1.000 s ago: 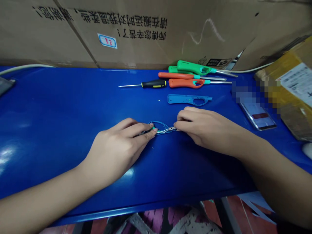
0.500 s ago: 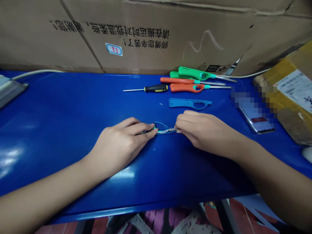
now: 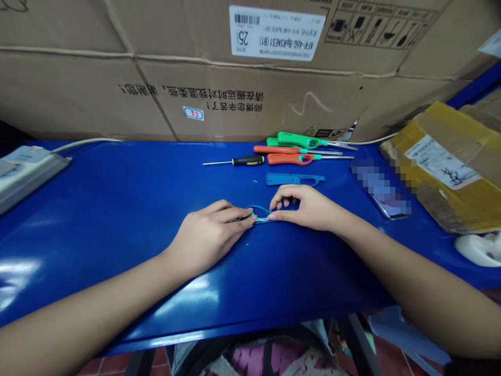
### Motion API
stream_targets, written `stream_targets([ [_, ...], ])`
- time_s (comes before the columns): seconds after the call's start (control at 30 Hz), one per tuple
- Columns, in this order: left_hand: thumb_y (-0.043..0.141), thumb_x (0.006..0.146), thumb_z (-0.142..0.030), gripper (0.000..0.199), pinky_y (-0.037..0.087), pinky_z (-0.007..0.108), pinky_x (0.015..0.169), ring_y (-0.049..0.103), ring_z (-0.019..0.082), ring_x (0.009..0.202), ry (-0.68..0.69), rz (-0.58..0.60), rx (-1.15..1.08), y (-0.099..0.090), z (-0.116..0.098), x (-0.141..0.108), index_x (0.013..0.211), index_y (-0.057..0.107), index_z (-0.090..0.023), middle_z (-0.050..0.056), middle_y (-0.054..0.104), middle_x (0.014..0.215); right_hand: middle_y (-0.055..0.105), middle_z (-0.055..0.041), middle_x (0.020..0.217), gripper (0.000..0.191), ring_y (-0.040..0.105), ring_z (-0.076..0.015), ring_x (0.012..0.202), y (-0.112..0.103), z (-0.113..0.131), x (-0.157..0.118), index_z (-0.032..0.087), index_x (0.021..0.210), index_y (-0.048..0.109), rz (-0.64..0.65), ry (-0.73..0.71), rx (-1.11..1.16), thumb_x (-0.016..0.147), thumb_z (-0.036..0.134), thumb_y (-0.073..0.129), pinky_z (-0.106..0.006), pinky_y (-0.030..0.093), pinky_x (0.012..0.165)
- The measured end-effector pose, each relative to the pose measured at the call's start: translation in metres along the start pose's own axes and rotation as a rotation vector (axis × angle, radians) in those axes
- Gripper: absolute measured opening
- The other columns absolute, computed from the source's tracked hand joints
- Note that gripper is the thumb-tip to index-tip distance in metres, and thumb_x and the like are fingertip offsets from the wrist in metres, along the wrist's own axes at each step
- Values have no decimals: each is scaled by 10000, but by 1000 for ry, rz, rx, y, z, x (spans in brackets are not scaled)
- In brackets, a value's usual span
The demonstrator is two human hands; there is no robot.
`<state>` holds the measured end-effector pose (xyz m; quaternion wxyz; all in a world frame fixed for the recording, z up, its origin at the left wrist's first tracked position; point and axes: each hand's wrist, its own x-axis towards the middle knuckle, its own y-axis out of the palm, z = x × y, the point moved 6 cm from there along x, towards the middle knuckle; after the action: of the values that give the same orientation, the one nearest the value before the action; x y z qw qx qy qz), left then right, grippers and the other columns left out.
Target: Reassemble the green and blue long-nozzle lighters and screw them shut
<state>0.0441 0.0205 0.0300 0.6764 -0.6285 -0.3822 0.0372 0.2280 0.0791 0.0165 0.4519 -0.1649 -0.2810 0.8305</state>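
Observation:
A blue lighter shell half [image 3: 260, 209] with white wires and a turquoise part inside lies on the blue table, between my hands. My left hand [image 3: 213, 232] is closed over its left part, fingertips pressing at the turquoise piece. At its right end, my right hand [image 3: 303, 206] pinches the white wires between thumb and index finger, the other fingers curled loosely. The second blue shell half [image 3: 295, 179] lies just beyond my right hand. Whatever part of the shell is under my left hand is hidden.
Behind are a screwdriver [image 3: 248, 161], orange lighters [image 3: 289, 158] and green lighters [image 3: 297, 139], before a large cardboard box [image 3: 211, 73]. A phone [image 3: 385, 201] and a yellow-taped box [image 3: 450, 167] stand at the right, a power strip [image 3: 31, 169] at the far left.
The camera view has tilted up. My right hand has changed from a closed grip around the shell's metal end to a looser thumb-and-finger pinch; my left hand stays on the shell.

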Motion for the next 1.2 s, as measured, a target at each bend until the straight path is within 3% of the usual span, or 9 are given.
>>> stream_targets([
  [0.2,588,993,-224,231,627,320,807,710,182,922,48,-10,-18,-1,-1,1,1148,758,-207,45,776,1157,653,-17,796,270,545,-149,748,1,-1,2,160,803,710,32,-5,30,761,415,789,-304,443,728],
  [0.33,604,983,-206,211,618,339,822,727,188,917,0,-23,-83,1,-2,3,1119,765,-198,60,779,1146,661,-22,797,244,552,-148,747,0,1,-1,152,814,702,39,-37,15,773,383,769,-300,444,722],
  [0.47,678,939,-266,190,613,354,880,753,203,943,-197,-76,-307,0,1,7,1089,774,-199,71,799,1062,679,-31,822,221,573,-155,767,-3,0,-3,150,841,709,42,-39,1,765,351,762,-302,457,728],
  [0.6,714,893,-305,208,640,337,842,768,211,908,-398,-116,-428,-1,7,6,1059,775,-195,80,798,1024,681,-32,826,263,581,-161,771,-3,-1,-2,159,861,722,40,-34,-6,765,399,766,-308,467,728],
  [1.2,671,878,-153,229,602,359,910,737,200,974,-461,-41,-529,7,14,5,1087,750,-202,49,785,1069,637,-23,879,212,543,-153,811,0,-4,0,166,916,701,69,-25,-14,796,331,756,-299,456,759],
])
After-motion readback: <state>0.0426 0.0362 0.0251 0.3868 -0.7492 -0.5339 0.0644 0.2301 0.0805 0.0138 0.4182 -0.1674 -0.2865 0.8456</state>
